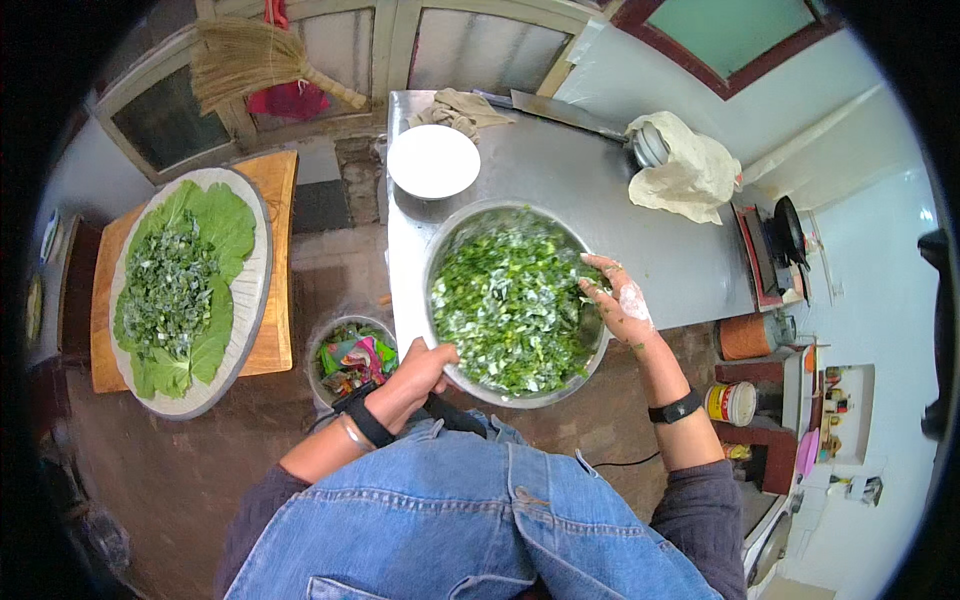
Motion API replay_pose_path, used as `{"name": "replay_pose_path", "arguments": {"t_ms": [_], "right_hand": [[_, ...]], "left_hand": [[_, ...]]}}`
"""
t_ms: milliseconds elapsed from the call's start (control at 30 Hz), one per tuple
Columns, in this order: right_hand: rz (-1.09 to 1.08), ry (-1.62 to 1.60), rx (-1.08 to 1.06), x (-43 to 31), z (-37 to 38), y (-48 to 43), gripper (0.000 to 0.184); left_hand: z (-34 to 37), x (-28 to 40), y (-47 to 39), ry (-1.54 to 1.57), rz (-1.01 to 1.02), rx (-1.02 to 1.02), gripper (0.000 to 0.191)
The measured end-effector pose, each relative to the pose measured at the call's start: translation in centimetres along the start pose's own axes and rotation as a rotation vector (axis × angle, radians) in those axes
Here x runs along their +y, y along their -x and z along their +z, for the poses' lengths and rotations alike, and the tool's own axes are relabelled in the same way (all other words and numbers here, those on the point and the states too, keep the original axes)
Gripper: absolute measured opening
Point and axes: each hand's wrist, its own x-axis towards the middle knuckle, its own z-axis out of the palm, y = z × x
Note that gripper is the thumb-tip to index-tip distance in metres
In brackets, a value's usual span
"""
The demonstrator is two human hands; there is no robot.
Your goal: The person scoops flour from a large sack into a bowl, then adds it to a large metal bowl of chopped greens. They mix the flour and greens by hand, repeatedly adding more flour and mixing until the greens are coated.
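A metal mixing bowl [517,403] is at the front edge of the steel-topped table, full of chopped greens [517,307] dusted with white powder. My left hand [429,369] grips the bowl's rim at the near left, thumb over the edge. At the right side of the bowl is my right hand [621,300], its fingers apart over the rim and the greens' edge. White powder and green bits cling to that hand. Whether its fingertips touch the greens is hard to tell.
A white bowl [433,161] and a cloth [461,111] stand on the steel table [600,202]. Along its back lies a large cleaver-like blade [566,112]. To the left, a round tray [251,330] bears leaves and chopped greens on a wooden stool [281,262]. A waste bucket [319,337] is on the floor.
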Motion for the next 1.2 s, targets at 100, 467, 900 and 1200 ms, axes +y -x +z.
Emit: {"name": "replay_pose_path", "arguments": {"t_ms": [100,467,900,1200], "right_hand": [[0.075,-0.070,-0.011,1.4,-1.3,-1.7,0.046],[-0.231,0.185,-0.171,1.7,-4.0,-0.3,0.085],[-0.280,0.084,-0.149,6.4,-6.6,-2.4,0.062],[-0.215,0.018,-0.093,5.4,-5.5,0.1,0.054]], "left_hand": [[3.1,1.4,-2.3,-0.008,0.051,-0.026,0.017],[-0.4,12.1,-7.1,0.097,0.299,0.235,0.052],[-3.3,17.8,-15.3,0.509,0.358,-0.016,0.062],[-3.5,19.5,-5.8,0.231,0.420,0.057,0.049]]}}
